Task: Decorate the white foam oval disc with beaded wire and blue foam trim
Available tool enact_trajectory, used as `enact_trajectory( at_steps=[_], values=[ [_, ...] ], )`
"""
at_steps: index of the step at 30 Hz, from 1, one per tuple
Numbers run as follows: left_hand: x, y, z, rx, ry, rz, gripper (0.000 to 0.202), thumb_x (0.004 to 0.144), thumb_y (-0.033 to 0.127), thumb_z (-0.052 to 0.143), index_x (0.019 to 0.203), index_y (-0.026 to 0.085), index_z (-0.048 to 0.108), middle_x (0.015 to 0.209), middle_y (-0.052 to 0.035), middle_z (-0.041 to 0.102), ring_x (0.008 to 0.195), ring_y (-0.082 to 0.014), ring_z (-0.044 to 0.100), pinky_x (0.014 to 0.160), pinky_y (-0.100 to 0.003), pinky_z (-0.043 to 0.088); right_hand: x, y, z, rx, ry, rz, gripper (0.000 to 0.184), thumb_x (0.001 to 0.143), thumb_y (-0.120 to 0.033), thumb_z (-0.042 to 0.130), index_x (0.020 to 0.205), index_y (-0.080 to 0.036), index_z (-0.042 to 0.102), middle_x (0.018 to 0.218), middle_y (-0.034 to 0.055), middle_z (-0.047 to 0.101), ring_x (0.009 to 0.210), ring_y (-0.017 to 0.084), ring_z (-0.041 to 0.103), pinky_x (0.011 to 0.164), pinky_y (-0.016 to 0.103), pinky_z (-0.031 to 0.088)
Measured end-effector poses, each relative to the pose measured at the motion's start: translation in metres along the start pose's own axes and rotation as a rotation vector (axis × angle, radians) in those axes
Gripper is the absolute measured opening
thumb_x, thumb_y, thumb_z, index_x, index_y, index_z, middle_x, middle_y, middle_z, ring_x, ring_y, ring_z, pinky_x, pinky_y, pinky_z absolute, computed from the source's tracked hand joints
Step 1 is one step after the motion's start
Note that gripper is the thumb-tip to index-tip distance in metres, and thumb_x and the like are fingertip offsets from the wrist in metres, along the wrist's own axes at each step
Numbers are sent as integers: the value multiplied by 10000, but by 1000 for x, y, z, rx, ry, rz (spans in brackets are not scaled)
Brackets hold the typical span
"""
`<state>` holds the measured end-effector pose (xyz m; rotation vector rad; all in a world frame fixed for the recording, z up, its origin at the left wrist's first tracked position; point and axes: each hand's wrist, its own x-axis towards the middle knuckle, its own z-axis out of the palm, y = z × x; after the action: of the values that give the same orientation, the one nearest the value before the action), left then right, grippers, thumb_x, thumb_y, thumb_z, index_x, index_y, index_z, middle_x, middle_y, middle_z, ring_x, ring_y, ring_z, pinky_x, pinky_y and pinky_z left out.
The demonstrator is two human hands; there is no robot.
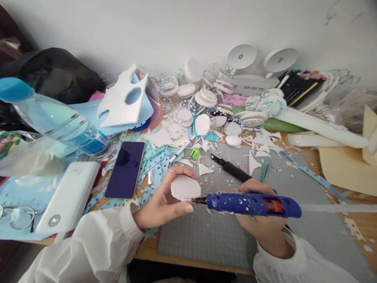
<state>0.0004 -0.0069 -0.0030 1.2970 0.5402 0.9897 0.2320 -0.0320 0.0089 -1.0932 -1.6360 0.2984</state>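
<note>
Between the thumb and fingers of my left hand (pixel 165 200) is a white foam disc (pixel 186 188), its flat face turned up toward me. My right hand (pixel 259 224) is wrapped round a blue hot glue gun (pixel 235 203) with white flecks stuck on its body. The gun's dark nozzle (pixel 199 200) points left and meets or nearly meets the disc's lower right edge. Both hands are above a grey cutting mat (pixel 206 239). Beyond the right hand a black craft knife (pixel 232 167) lies on the mat.
Foam discs (pixel 206 97) with wire and blue stars pile up at the back. At left stand a water bottle (pixel 64 122), a phone (pixel 125 169) and a white power bank (pixel 69 196). Foam scraps (pixel 265 141) and blue paper strips (pixel 159 161) litter the table. Markers (pixel 303 88) are at back right.
</note>
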Motion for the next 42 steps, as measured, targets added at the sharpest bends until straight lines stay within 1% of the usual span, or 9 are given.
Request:
enact_trajectory(
  at_steps=[6, 20, 25, 32, 42],
  values=[
    [-1, 1, 1, -18, -12, 8, 528, 824, 440, 738, 1255, 247, 503, 1171, -76, 474, 1033, -217, 503, 817, -272, 422, 1, 1, -1, 1, -10, -30, 198, 764, -126, 673, 803, -260, 533, 581, -48, 526, 436, 133, 530, 410, 286, 422],
    [-1, 0, 1, -24, -10, 0, 536, 815, 438, 745, 1252, 246, 501, 1177, -77, 467, 1025, -221, 504, 819, -283, 422, 0, 0, 0, 2, 14, -17, 193, 758, -162, 682, 811, -282, 541, 581, -43, 554, 435, 155, 534, 410, 307, 419],
    [-1, 0, 1, -37, -13, -5, 538, 816, 434, 744, 1255, 248, 494, 1179, -77, 467, 1032, -220, 499, 818, -276, 417, -1, 1, -1, 2, 4, -24, 189, 754, -145, 671, 817, -273, 547, 598, -38, 561, 455, 152, 540, 425, 309, 425],
    [-2, -1, 1, -32, -15, 1, 542, 819, 432, 741, 1263, 245, 493, 1186, -77, 463, 1061, -226, 486, 849, -285, 410, 1, 1, -1, -7, 11, -30, 189, 752, -143, 678, 804, -270, 548, 592, -44, 555, 449, 150, 533, 423, 313, 412],
    [-1, -1, 0, -2, -8, 7, 546, 818, 455, 734, 1259, 240, 497, 1183, -83, 467, 1074, -242, 485, 864, -300, 416, 0, 2, -2, -5, -1, -37, 207, 738, -118, 661, 816, -267, 541, 607, -44, 551, 464, 138, 543, 424, 292, 436]
  ],
)
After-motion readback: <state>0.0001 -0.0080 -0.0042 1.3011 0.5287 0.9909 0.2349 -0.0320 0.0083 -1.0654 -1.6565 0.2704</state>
